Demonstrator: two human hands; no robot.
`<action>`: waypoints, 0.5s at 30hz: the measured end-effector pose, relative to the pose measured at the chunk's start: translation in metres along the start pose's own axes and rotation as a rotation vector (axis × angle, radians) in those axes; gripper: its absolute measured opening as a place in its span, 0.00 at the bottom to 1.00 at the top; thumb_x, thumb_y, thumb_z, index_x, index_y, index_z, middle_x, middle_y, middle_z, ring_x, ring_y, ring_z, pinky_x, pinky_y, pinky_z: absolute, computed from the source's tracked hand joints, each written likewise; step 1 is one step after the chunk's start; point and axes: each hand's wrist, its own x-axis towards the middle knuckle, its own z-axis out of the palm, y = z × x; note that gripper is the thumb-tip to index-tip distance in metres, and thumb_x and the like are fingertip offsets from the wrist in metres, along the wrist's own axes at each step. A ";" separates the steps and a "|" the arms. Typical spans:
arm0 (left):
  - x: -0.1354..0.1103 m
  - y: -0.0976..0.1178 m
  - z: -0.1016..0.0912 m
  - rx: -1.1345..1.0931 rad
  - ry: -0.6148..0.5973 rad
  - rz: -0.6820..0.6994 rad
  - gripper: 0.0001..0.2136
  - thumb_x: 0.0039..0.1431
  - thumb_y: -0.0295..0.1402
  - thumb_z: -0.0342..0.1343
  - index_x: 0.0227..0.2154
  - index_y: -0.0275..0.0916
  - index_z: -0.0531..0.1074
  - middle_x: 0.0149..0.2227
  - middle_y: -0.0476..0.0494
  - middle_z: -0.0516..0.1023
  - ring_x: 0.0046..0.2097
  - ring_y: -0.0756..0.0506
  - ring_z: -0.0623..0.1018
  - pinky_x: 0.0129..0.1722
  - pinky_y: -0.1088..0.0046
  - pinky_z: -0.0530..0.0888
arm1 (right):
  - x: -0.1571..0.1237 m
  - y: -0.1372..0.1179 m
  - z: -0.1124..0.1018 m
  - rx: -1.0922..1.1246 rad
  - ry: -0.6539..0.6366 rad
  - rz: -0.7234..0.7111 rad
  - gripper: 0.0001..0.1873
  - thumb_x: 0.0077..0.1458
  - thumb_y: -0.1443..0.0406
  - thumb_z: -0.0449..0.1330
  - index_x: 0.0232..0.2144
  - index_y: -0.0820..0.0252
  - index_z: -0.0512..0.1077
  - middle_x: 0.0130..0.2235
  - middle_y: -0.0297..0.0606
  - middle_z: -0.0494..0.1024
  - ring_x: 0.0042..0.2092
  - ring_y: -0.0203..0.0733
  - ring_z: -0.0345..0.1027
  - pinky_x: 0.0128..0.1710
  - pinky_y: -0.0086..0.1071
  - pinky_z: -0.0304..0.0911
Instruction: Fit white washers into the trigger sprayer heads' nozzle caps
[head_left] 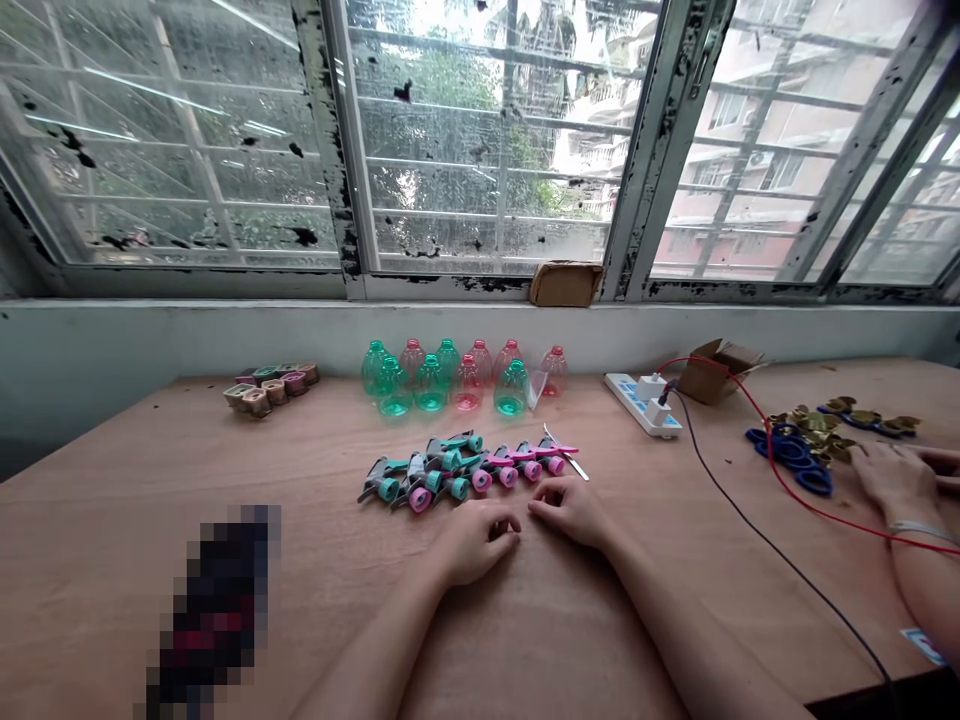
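Note:
My left hand [475, 540] rests on the wooden table [150, 480] with its fingers curled under, nothing visible in them. My right hand [571, 510] lies beside it, fingers also curled in, knuckles down on the wood. Just beyond both hands lies a row of several spray-trigger heads [465, 465], teal on the left and pink on the right. Behind them stand several small clear bottles [457, 378], green and pink, near the wall. A thin metal tool [570, 460] lies at the right end of the trigger heads.
Small coloured caps [271, 387] sit at the back left. A white power strip [643, 402] with red and black cables crosses the right side, next to a cardboard box [716, 370]. Another person's hand [896, 478] rests by blue and gold parts [806, 450]. A blurred-out object [214, 610] lies front left.

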 end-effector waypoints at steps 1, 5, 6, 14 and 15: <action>0.000 0.000 0.000 0.000 -0.001 0.001 0.08 0.58 0.32 0.53 0.34 0.40 0.77 0.32 0.47 0.78 0.34 0.48 0.74 0.33 0.76 0.66 | 0.000 0.000 0.000 0.002 -0.001 0.000 0.09 0.50 0.59 0.62 0.25 0.58 0.78 0.22 0.32 0.73 0.26 0.35 0.63 0.25 0.27 0.54; 0.000 0.000 0.001 -0.007 0.007 -0.001 0.08 0.57 0.32 0.53 0.34 0.40 0.77 0.32 0.47 0.78 0.34 0.48 0.74 0.34 0.76 0.66 | 0.000 0.002 0.001 0.014 -0.004 0.007 0.09 0.50 0.60 0.61 0.25 0.58 0.77 0.22 0.32 0.73 0.25 0.35 0.62 0.24 0.27 0.53; 0.000 -0.001 0.001 -0.011 0.009 -0.003 0.08 0.57 0.32 0.53 0.34 0.40 0.77 0.32 0.47 0.78 0.34 0.48 0.74 0.34 0.76 0.66 | 0.000 0.002 0.001 0.015 -0.003 0.007 0.10 0.51 0.60 0.61 0.25 0.58 0.77 0.22 0.32 0.73 0.25 0.35 0.62 0.24 0.27 0.53; 0.000 -0.003 0.003 -0.008 0.016 0.005 0.08 0.57 0.31 0.52 0.34 0.40 0.76 0.32 0.47 0.78 0.34 0.48 0.74 0.34 0.76 0.65 | 0.001 0.001 0.000 0.005 0.016 0.002 0.09 0.51 0.60 0.61 0.25 0.58 0.78 0.22 0.32 0.72 0.25 0.35 0.62 0.25 0.27 0.53; 0.000 -0.003 0.003 -0.006 0.016 0.006 0.08 0.57 0.31 0.52 0.34 0.40 0.76 0.32 0.47 0.78 0.34 0.48 0.74 0.34 0.76 0.65 | 0.001 0.001 0.000 0.008 0.017 -0.002 0.09 0.51 0.60 0.61 0.25 0.58 0.78 0.22 0.32 0.72 0.25 0.35 0.62 0.25 0.27 0.53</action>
